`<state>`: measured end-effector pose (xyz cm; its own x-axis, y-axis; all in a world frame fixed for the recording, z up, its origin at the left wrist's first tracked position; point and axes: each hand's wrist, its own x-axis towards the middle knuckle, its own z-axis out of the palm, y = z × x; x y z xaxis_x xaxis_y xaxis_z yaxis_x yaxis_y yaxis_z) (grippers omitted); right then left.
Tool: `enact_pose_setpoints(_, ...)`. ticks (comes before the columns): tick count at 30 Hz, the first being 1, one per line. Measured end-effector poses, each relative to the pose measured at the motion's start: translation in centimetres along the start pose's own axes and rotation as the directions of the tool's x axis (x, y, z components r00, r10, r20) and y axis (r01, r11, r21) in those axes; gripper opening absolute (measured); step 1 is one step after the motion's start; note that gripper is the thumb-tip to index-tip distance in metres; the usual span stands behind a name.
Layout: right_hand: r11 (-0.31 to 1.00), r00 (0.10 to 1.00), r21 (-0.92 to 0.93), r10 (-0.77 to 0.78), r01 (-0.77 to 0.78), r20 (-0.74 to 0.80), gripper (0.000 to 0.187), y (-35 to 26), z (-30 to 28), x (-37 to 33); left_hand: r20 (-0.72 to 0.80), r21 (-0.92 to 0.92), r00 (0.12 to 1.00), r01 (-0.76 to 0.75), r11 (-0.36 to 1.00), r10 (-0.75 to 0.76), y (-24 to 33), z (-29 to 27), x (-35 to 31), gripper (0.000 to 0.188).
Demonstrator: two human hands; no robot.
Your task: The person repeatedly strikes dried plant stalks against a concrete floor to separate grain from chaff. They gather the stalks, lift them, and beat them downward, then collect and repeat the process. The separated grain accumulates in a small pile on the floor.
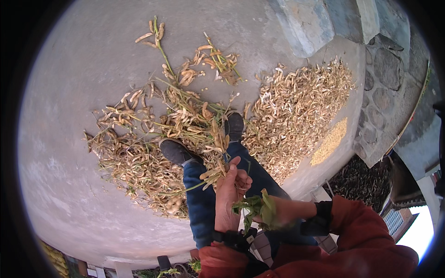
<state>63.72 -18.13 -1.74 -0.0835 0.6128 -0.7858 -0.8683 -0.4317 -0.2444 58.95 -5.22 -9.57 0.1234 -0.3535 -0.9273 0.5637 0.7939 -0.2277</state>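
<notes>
A podded stalk (pixel 212 176) is gripped in the left hand (pixel 229 181), with the thumb raised and the fingers curled round it. The pods are carried just beyond and to the left of that grip; the long axis appears to be directed away from the body, toward the gap between the shoes (pixel 177 152). The left hand is therefore the nearer one. The right hand (pixel 281 211) is placed lower and to the right, apart from the pods, with green leaves (pixel 264 209) before it.

The right fingers are covered by these leaves — whether they are closed on them cannot be told. The lower end of the stalk is concealed by the left palm. Its far end is hard to separate from the heap of podded plants (pixel 134 167) on the concrete floor (pixel 79 78) — pods are overlapped there, and no clear boundary is shown.
</notes>
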Motion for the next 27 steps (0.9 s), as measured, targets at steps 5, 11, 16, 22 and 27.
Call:
enact_pose_setpoints(5, 0.998, 0.976, 0.005, -0.054, 0.057, -0.211, 0.014, 1.7, -1.0, -1.6, -0.194, -0.154, 0.971, -0.168, 0.974, 0.137, 0.1, -0.2, 0.3, 0.022)
enact_pose_setpoints(11, 0.911, 0.98, 0.412, 0.057, 0.028, -0.192, 0.011, 0.4, -0.9, -3.4, -0.402, -0.332, 0.894, -0.342, 0.879, 0.197, 1.6, -1.9, 0.5, 0.019)
enact_pose_setpoints(16, 0.938, 0.904, 0.345, 0.108, 0.046, -0.414, 0.014, -0.9, -3.1, -6.2, -0.402, -0.325, 0.899, -0.315, 0.892, 0.172, 2.4, -3.1, 0.5, 0.02)
enact_pose_setpoints(22, 0.584, 0.683, 0.485, -0.171, 0.651, -0.711, 0.02, 2.1, -10.6, -8.2, -0.434, -0.368, 0.874, -0.393, 0.842, 0.219, 3.1, -4.4, 0.7, 0.024)
enact_pose_setpoints(27, 0.769, 0.573, 0.304, -0.099, 0.563, -0.813, 0.016, 3.0, -15.5, -4.9, -0.411, -0.335, 0.888, -0.359, 0.871, 0.207, 2.3, -4.2, 1.2, 0.025)
